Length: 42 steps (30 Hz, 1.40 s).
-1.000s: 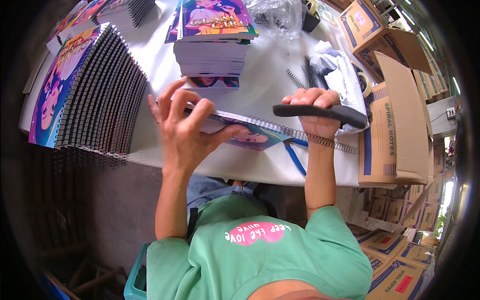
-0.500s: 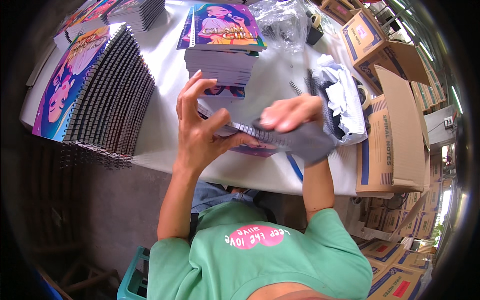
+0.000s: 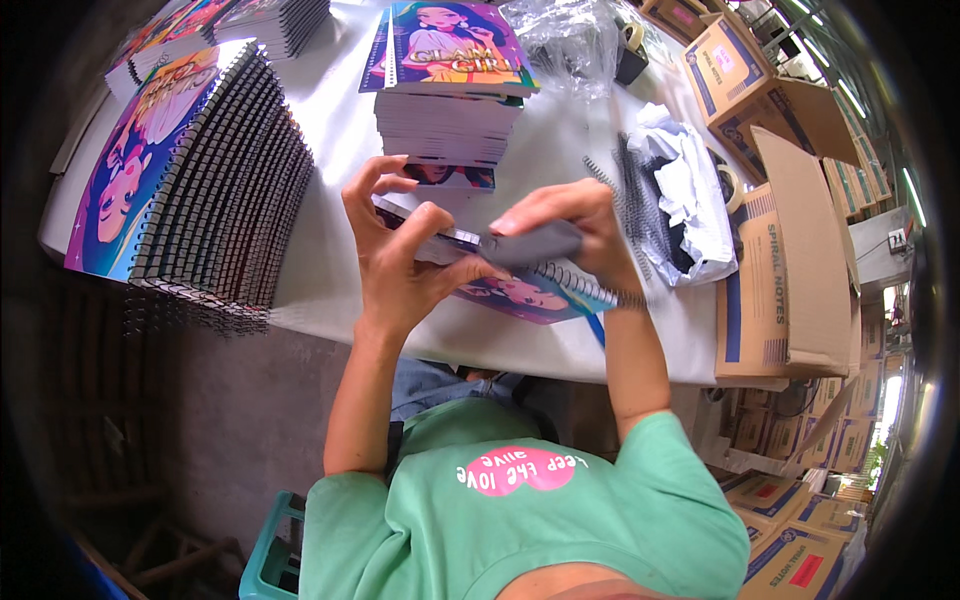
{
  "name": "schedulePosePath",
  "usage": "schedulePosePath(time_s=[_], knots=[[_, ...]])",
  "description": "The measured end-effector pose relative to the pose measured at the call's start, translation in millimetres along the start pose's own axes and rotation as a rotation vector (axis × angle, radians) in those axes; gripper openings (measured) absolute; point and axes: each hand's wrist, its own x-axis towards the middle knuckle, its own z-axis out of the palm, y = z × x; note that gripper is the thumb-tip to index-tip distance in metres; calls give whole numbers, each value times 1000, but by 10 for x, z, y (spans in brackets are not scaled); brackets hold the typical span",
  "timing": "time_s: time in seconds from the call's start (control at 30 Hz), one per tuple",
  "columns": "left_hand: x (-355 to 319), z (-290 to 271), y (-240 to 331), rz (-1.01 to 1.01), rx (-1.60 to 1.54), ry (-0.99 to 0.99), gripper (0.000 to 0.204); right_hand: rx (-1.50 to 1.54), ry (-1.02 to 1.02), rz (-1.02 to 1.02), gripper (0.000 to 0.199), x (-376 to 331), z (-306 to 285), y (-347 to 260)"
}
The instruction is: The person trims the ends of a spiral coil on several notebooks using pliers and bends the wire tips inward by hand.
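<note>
Notebook (image 3: 520, 285) lies long axis left–right (coil nearest the body) — left hand (image 3: 400, 260) pinches it, right hand (image 3: 565, 225) clenched on grey tool (image 3: 530, 245).

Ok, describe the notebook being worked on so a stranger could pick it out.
On the white table, in front of the tall stack of notebooks, one spiral notebook lies at the near edge. Unlike the stacked ones, it is held by the left hand and right hand.

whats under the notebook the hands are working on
The notebook lies on the white table; a blue strip pokes out below its near edge. Whatever else is beneath is covered by it and the hands.
</note>
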Motion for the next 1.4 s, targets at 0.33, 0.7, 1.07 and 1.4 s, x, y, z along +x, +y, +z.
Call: schedulePosePath(time_s=[0.33,0.7,1.07,1.4], knots=[[-22,-42,-92,-86,-55,-25,58,159,243,-54,27,99,95,-24],[-28,-3,-261,-327,-309,3,87,-153,83,53,31,245,167,195],[-87,-29,-250,-279,-329,-91,83,-70,47,-307,33,420,310,-52],[-99,7,-262,-364,-462,-62,77,-190,113,36,31,411,287,184]])
